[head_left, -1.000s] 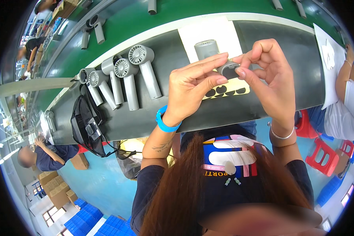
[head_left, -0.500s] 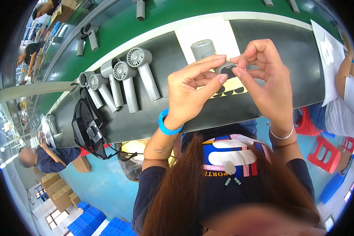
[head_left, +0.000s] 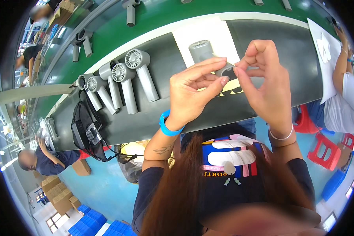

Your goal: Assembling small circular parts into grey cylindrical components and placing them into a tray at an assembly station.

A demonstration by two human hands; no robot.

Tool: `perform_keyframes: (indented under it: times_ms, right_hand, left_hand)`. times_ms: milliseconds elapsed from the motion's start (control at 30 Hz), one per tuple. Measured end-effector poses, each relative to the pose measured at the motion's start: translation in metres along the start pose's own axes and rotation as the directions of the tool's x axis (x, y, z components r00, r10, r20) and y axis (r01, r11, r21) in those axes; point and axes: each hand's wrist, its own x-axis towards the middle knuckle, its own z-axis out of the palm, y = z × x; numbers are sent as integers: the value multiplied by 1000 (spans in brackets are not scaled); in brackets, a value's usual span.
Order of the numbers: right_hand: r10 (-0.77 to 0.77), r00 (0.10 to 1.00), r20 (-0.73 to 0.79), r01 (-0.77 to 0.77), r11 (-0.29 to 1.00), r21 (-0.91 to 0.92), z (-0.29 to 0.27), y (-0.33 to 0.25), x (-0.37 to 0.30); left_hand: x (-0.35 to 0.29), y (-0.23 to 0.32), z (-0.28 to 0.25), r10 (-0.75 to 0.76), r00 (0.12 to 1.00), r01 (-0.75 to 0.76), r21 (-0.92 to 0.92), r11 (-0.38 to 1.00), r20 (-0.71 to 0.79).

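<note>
A grey handheld fan (head_left: 200, 50) lies over a white sheet on the bench. My left hand (head_left: 192, 88) is closed round its handle, fingers on the far side and thumb on the near side. The handle's end (head_left: 226, 70), with a dark opening, pokes out between fingertips and thumb. Right beside that end, my right hand (head_left: 265, 78) pinches thumb and forefinger together; whatever is between them is too small to make out. Below the handle end, partly covered by my left hand, lies a pale yellow strip (head_left: 235, 85) with black half-round pieces on it.
Several grey handheld fans (head_left: 129, 88) lie in a row on the dark bench, left of my hands. A black bag (head_left: 84, 122) sits at the bench's left edge. Beyond runs a green conveyor (head_left: 157, 21) carrying more fan bodies. A co-worker's arm (head_left: 342, 59) shows at right, by red stools (head_left: 322, 151).
My right hand's pinched fingertips have shifted slightly against the handle end, showing more of its dark opening. Fan bodies on the green conveyor have travelled left. My left hand keeps its hold.
</note>
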Motion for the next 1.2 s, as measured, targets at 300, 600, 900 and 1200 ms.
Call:
perform_keyframes:
  times_ms: [300, 600, 900, 1200]
  right_hand:
    - [145, 867, 477, -372, 826, 424, 32, 55, 18]
    - [35, 832, 554, -487, 525, 698, 67, 38, 62]
    - [105, 929, 354, -245, 893, 377, 68, 77, 181]
    - [-86, 971, 224, 206, 779, -592, 57, 215, 258]
  left_hand:
    - [-8, 9, -14, 22, 993, -26, 35, 999, 118]
    - [21, 29, -45, 311, 942, -330, 499, 801, 125]
    - [109, 62, -186, 68, 997, -45, 459, 887, -35]
    - [114, 37, -499, 111, 762, 639, 714, -285, -638]
